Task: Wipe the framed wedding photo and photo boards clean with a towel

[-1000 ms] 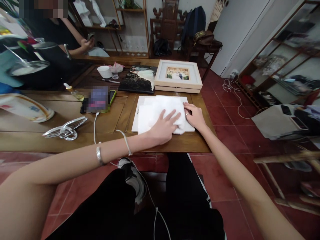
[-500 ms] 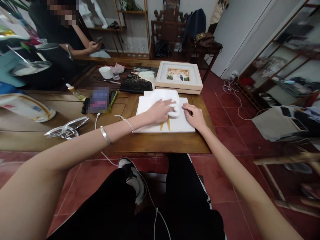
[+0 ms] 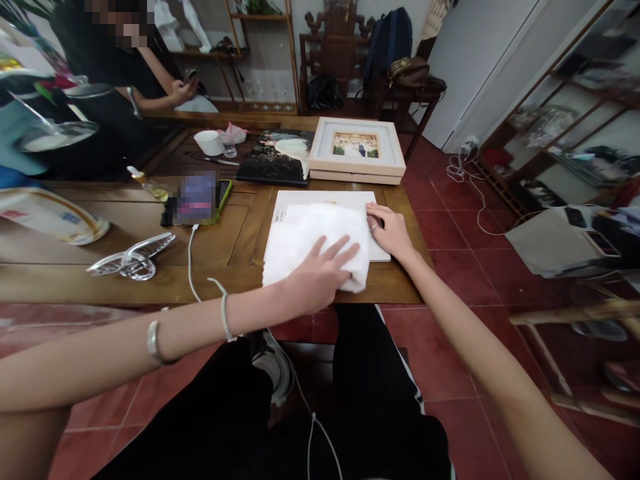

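Observation:
My left hand (image 3: pixel 323 270) lies on a white cloth (image 3: pixel 310 230), fingers spread over it, with cloth caught by the thumb. The cloth covers the left and front of a flat white panel (image 3: pixel 345 197) and hangs past its near edge. Small dark print shows near the panel's upper left. At the panel's right edge, my right hand (image 3: pixel 393 233) presses down with bent fingers and holds it; a ring is on one finger. Whether those fingertips reach under the edge cannot be seen.
Behind the panel are a boxed picture frame (image 3: pixel 357 147) and a dark photo panel (image 3: pixel 275 157). To the left sit a phone (image 3: pixel 197 200) with a white cable, a clear hair claw (image 3: pixel 133 257), a small dropper bottle (image 3: pixel 147 183) and a white cup (image 3: pixel 209 142). A seated person (image 3: pixel 165 87) holds a phone.
My left hand has drawn the cloth toward me, down the panel; the cloth now spreads wider and covers the gold marks. My right hand has stayed at the panel's right edge.

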Action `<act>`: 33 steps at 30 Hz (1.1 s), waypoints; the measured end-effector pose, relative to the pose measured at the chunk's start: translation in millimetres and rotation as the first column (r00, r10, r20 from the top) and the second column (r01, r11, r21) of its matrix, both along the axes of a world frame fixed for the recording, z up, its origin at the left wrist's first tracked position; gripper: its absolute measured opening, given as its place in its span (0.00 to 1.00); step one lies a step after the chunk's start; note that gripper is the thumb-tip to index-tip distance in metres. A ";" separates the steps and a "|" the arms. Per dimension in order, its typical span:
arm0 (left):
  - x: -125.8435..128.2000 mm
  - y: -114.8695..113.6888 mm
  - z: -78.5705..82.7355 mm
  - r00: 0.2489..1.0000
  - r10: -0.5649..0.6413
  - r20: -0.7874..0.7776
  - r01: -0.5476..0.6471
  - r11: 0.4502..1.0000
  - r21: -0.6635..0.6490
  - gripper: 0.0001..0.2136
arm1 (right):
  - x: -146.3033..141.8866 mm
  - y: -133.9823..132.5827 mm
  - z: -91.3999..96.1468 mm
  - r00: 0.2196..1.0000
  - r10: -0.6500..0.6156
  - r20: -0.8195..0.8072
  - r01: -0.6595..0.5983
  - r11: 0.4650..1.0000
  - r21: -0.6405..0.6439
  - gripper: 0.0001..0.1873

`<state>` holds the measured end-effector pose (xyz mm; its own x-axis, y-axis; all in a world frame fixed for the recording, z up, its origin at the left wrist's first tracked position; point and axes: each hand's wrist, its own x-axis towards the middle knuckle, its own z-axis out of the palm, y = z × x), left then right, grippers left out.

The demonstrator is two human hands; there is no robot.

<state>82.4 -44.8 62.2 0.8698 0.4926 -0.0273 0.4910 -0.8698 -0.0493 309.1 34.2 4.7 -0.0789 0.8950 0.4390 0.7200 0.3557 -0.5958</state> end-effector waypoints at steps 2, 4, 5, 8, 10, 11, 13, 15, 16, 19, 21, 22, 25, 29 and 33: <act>-3.8 -9.4 2.2 0.999 -0.027 0.018 0.027 1.000 0.000 0.17 | 0.4 0.2 -0.2 1.000 0.011 -0.005 -0.011 1.000 0.004 0.18; -4.6 -3.2 5.9 1.000 -0.024 0.000 0.024 0.999 -0.035 0.18 | 0.5 0.7 -0.6 1.000 0.013 -0.006 -0.013 1.000 0.007 0.18; -3.8 5.2 7.7 1.000 -0.010 -0.014 0.009 0.998 -0.059 0.20 | 0.5 0.9 -0.9 1.000 0.010 -0.004 -0.010 1.000 0.010 0.18; 1.7 45.0 10.5 0.999 0.046 -0.027 -0.049 0.993 -0.103 0.23 | 0.3 1.5 -1.8 1.000 -0.006 0.010 0.006 1.000 0.017 0.18; 5.6 76.2 9.0 0.996 0.082 -0.016 -0.083 0.991 -0.101 0.24 | 0.6 1.5 -2.2 1.000 -0.014 0.016 0.014 1.000 0.020 0.17; 7.1 90.8 7.5 0.995 0.101 -0.011 -0.101 0.990 -0.096 0.24 | 0.8 1.4 -2.2 1.000 -0.014 0.017 0.014 1.000 0.020 0.17; 9.1 114.4 4.1 0.991 0.135 -0.004 -0.135 0.988 -0.079 0.23 | 1.5 1.0 -2.2 1.000 -0.012 0.015 0.012 1.000 0.022 0.17; 9.9 126.9 1.8 0.988 0.152 -0.003 -0.152 0.987 -0.058 0.23 | 1.9 0.6 -1.9 1.000 -0.009 0.012 0.009 1.000 0.021 0.16; 10.0 127.9 1.3 0.988 0.155 -0.010 -0.155 0.987 -0.046 0.22 | 1.9 0.5 -1.8 1.000 -0.008 0.012 0.008 1.000 0.020 0.16; 9.3 109.8 3.2 0.987 0.151 -0.051 -0.151 0.988 -0.014 0.23 | 1.5 0.5 -1.7 1.000 -0.009 0.015 0.009 1.000 0.022 0.16; 8.0 82.6 5.8 0.986 0.150 -0.073 -0.152 0.988 -0.018 0.23 | 1.1 0.8 -1.9 1.000 -0.011 0.015 0.011 1.000 0.025 0.17; 6.9 66.1 6.9 0.986 0.148 -0.083 -0.151 0.988 -0.033 0.23 | 1.0 1.0 -2.1 1.000 -0.011 0.014 0.011 1.000 0.027 0.17; 2.2 14.7 7.6 0.987 0.135 -0.088 -0.141 0.987 -0.071 0.22 | 0.8 1.3 -2.2 1.000 -0.006 0.011 0.006 1.000 0.030 0.17; -5.3 -24.1 5.2 0.997 0.070 -0.040 -0.072 0.996 -0.047 0.19 | 0.6 1.3 -1.6 1.000 0.007 0.011 -0.007 1.000 0.030 0.17; -9.6 -3.4 8.5 0.995 0.091 -0.039 -0.094 0.990 -0.103 0.23 | 0.4 0.8 -1.0 1.000 0.001 0.011 -0.001 1.000 0.022 0.17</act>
<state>72.8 -48.2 70.6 0.8184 0.5638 -0.1115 0.5692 -0.8219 0.0217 309.6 35.0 3.8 -0.0844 0.8853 0.4573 0.7260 0.3689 -0.5804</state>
